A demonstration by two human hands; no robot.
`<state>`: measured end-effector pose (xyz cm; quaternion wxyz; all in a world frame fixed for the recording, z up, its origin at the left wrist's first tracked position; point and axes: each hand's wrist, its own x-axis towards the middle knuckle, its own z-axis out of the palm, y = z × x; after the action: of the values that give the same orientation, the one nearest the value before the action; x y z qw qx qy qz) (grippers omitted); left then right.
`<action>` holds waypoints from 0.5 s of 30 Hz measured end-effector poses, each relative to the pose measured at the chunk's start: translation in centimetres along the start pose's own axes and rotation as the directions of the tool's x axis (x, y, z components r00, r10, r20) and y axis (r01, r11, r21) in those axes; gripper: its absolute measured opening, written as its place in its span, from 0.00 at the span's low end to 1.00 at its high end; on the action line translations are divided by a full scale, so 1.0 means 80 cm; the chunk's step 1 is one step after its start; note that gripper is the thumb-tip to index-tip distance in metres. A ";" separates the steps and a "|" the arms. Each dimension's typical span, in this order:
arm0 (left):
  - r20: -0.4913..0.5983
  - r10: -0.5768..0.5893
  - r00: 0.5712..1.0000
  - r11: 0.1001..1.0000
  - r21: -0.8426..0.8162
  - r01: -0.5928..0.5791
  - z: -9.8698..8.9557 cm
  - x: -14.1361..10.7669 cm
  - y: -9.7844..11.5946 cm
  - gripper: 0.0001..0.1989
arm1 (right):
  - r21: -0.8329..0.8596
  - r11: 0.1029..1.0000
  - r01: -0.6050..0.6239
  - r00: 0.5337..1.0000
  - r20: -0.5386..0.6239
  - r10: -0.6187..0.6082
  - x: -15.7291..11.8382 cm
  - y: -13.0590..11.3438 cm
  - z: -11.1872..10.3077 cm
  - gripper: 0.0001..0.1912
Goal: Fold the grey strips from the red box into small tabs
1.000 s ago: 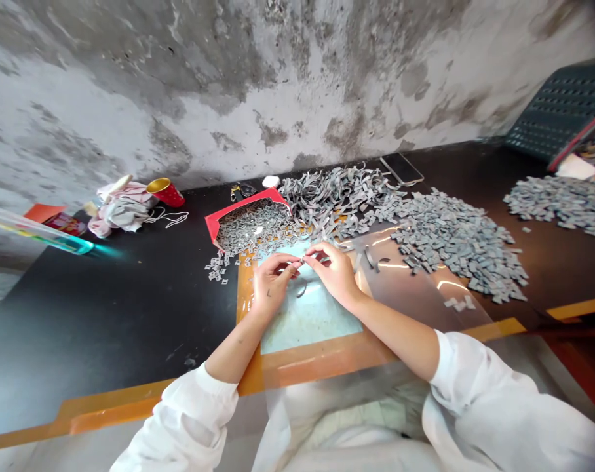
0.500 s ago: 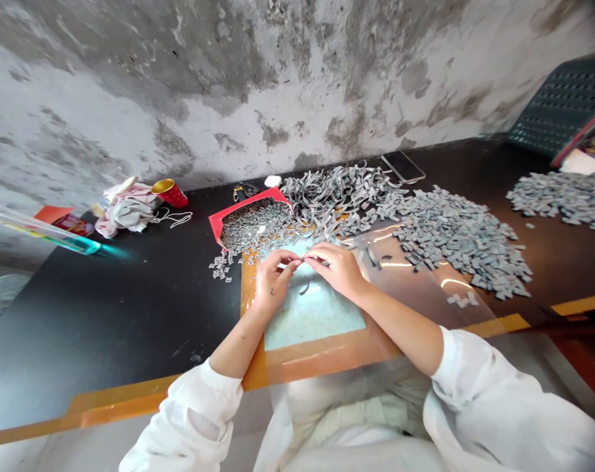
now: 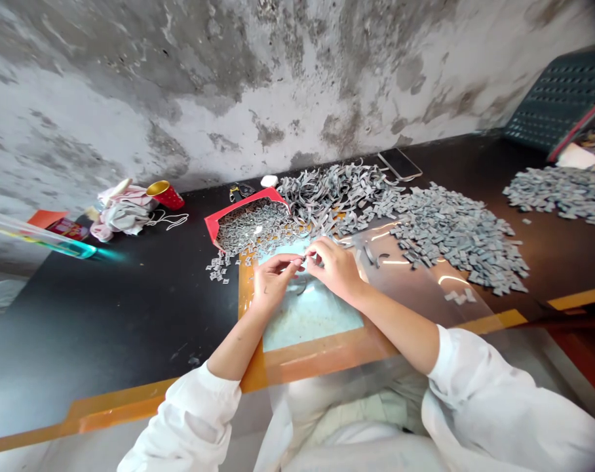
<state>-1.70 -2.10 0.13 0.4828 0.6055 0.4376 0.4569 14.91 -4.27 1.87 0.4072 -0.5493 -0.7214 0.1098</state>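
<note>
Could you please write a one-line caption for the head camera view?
Left hand and right hand pinch a grey piece over a pale mat, beside a red tray and grey heaps.

Matt grey strips [image 3: 337,196], perhaps plastic; rough plaster wall [image 3: 179,85].

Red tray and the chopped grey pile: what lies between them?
Head view: a heap of curled grey strips lies between the red tray and the chopped grey pile.

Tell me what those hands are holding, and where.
The left hand and right hand pinch a small grey strip in their fingers; where on it is unclear.
</note>
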 end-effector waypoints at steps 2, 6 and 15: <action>0.025 -0.039 0.999 0.997 -0.064 0.041 0.001 0.000 0.000 0.13 | 0.048 0.998 -0.041 0.999 -0.015 0.042 0.001 0.001 -0.001 0.03; 0.048 -0.032 0.998 0.993 -0.113 0.037 -0.001 0.002 0.002 0.17 | 0.089 0.996 -0.002 1.000 0.025 -0.001 0.001 0.004 -0.001 0.03; 0.004 -0.161 0.987 0.975 -0.156 0.160 0.000 0.003 -0.004 0.15 | 0.073 0.994 0.080 0.995 0.055 -0.084 -0.008 -0.003 0.009 0.06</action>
<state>-1.66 -1.79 -0.13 0.5621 0.5267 0.4500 0.4518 14.26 -4.70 1.28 0.4092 -0.5011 -0.7506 0.1344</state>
